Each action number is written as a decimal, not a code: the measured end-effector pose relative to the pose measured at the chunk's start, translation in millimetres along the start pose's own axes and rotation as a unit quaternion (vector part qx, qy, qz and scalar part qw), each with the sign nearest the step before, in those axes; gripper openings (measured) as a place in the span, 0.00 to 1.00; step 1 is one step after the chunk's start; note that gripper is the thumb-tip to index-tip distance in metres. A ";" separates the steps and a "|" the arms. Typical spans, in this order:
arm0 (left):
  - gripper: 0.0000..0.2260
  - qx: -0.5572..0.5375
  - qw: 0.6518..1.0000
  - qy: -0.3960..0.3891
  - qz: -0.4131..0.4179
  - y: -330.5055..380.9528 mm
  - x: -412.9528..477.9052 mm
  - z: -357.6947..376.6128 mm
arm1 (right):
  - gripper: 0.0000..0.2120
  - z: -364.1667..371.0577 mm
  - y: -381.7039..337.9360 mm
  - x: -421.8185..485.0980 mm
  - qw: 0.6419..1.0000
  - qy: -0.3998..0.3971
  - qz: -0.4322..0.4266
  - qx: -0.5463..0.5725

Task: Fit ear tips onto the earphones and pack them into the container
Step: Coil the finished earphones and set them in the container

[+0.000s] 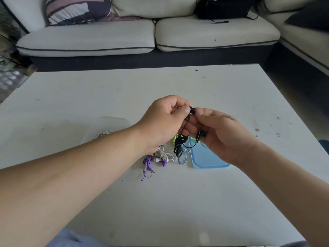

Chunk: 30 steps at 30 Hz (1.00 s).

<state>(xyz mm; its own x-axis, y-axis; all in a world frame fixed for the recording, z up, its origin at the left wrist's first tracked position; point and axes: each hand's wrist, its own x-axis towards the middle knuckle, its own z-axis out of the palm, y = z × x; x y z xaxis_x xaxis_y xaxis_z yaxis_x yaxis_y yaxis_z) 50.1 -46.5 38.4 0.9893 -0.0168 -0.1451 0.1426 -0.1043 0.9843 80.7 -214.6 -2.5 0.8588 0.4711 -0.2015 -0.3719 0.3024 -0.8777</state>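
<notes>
Step, likely: tip fitting. Left hand [165,122] and right hand [224,136] both pinch black earbud [192,110] above desk [178,202]. Next: press tip on squarely; container [114,121] waits left.

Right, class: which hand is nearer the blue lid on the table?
Right. The right hand hangs over the far end of the blue lid, hiding part of it; the left hand is off to the lid's left, above the earphone pile.
</notes>
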 end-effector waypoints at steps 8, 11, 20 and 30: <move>0.08 -0.021 1.000 -0.010 -0.015 5.6 0.0 -0.8 | 0.08 1.3 2.5 -0.1 1.000 0.010 -0.021 -0.001; 0.08 -0.024 0.999 -0.016 -0.027 7.3 -0.7 0.0 | 0.08 0.8 3.0 -1.1 1.000 0.009 -0.027 0.002; 0.08 -0.024 0.999 -0.004 -0.024 6.7 -1.3 -1.5 | 0.12 1.6 4.2 -0.3 1.000 0.012 -0.021 -0.008; 0.07 -0.031 0.999 -0.008 -0.033 5.5 -2.7 -4.0 | 0.08 0.5 5.5 -0.4 1.000 0.007 -0.002 0.011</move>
<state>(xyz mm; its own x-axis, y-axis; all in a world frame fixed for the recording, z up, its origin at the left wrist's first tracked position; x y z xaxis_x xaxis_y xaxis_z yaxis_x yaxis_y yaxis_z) 48.4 -43.0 44.6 0.9770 -0.0276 -0.2114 0.2101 -0.0441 0.9767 78.1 -212.7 -7.0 0.8649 0.4587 -0.2038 -0.3756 0.3220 -0.8691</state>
